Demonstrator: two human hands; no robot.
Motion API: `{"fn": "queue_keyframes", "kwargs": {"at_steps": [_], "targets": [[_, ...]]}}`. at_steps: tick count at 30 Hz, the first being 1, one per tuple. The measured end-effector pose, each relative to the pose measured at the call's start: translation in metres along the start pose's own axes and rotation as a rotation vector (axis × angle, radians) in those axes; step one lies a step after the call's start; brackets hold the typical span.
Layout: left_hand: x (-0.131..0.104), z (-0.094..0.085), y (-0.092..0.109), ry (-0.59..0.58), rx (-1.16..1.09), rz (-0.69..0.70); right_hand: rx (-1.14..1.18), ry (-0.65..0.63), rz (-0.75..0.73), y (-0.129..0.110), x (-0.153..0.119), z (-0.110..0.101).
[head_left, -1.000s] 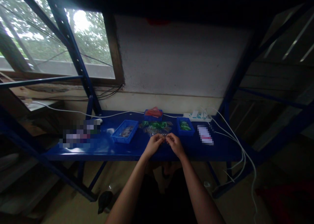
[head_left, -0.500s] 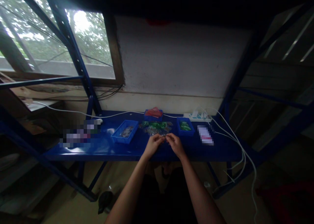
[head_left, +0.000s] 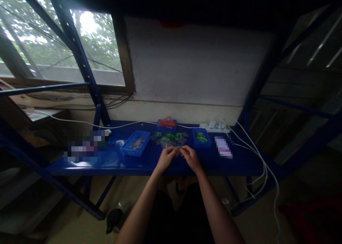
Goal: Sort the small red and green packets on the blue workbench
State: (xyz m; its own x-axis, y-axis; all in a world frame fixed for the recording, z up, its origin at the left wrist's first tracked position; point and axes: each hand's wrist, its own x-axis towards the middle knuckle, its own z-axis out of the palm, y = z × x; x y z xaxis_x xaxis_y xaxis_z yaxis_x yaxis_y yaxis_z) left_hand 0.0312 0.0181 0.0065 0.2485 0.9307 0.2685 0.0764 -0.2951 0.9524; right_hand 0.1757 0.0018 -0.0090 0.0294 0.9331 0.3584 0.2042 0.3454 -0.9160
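A: Start near. What are the hands doing?

B: The left hand (head_left: 167, 157) and right hand (head_left: 190, 157) meet over the front of the worktop (head_left: 112, 162), fingertips pinched together on one small piece (head_left: 179, 151). Both are narrow, closed on it between them.

A: Anything different from a moment ago?

B: Hardly. Compared with a second back, the hands sit in the same spot, with the same pinch; only the view has shifted a hair. I judge that fine finger work on the piece is going on, with no reach or put-down yet.

A: Which way does the piece point?

B: I cannot tell. It is too small and dark to show a long axis. It sits between the two sets of fingertips, so if it runs anywhere it is probably left to right, but that is a guess.

A: And beyond the hands?

B: Just behind lies a pile (head_left: 169, 139) of clear and green packets. To its left is a tray (head_left: 135, 143) of small parts, to its right a bin (head_left: 201, 137) with green bits, and farther back a red-filled bin (head_left: 167, 123). A power strip (head_left: 215, 127) with white cables sits at the back right.
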Motion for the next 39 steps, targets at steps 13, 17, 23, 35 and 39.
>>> {"fn": "queue_keyframes", "kwargs": {"at_steps": [13,17,23,35,39], "targets": [[0.001,0.002,0.001,0.005,-0.055,-0.025,0.023,-0.004,0.021,-0.002,0.000,-0.002],[0.001,0.002,-0.003,0.031,-0.085,-0.017,0.044,0.019,0.031,-0.002,0.000,-0.001],[0.002,0.002,-0.007,0.033,-0.081,-0.010,0.026,0.041,0.018,-0.002,0.001,-0.002],[0.000,0.002,0.001,0.020,-0.030,-0.031,0.035,0.034,0.037,0.000,0.001,-0.002],[0.001,0.002,-0.002,0.026,-0.018,-0.038,0.052,0.016,0.041,-0.004,-0.001,-0.002]]}}
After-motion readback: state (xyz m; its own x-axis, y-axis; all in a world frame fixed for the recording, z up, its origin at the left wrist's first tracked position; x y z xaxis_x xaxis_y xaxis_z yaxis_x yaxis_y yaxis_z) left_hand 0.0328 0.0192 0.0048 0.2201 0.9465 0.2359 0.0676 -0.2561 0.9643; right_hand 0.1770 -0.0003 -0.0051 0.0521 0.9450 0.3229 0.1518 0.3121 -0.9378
